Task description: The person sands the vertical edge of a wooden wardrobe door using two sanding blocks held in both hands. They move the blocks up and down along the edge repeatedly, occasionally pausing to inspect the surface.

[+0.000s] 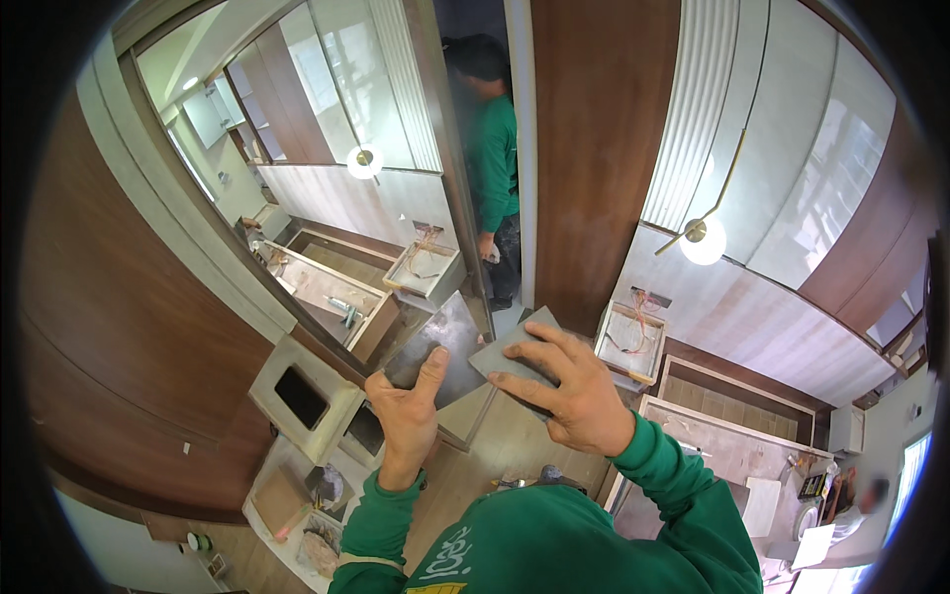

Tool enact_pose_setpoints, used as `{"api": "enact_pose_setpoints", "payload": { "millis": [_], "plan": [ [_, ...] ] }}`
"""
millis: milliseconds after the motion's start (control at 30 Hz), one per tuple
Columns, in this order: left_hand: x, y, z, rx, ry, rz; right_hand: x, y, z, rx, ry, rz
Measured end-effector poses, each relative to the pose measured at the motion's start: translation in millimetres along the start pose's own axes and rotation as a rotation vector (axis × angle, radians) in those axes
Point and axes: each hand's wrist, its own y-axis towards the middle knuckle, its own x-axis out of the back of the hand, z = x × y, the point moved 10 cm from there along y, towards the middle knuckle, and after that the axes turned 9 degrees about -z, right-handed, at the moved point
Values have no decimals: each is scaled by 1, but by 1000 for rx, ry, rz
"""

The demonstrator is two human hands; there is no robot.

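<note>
My left hand (408, 411) grips the lower edge of a thin, shiny grey rectangular sheet (457, 348), its thumb lying on the face. Close to it on the right, my right hand (579, 391) holds a matte grey rectangular pad or sheet (517, 348) with the fingers spread over its top. The two pieces are very near each other; I cannot tell whether they touch. What kind of pieces they are is unclear. A pale box-like piece with a dark rectangular opening (346, 388) stands left of my left hand.
A person in a green top (495, 163) stands in the doorway ahead. To the left is a large mirror (336, 109). A globe lamp (704, 241) hangs at the right, above a small open box with loose wires (631, 342). A littered worktop (732, 436) lies right.
</note>
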Motion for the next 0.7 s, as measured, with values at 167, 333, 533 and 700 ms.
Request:
{"api": "enact_pose_setpoints", "payload": {
  "millis": [167,333,533,700],
  "plan": [
    [20,0,1,-215,121,-96,-47,-30,-7,-49,146,177],
    [42,9,83,362,-316,-233,-33,-19,-18,-196,339,-19],
    [30,-4,99,679,-544,-152,-54,-7,-4,-153,330,-71],
    [46,8,62,564,-568,-147,-56,-8,-12,-67,76,85]
  ]
}}
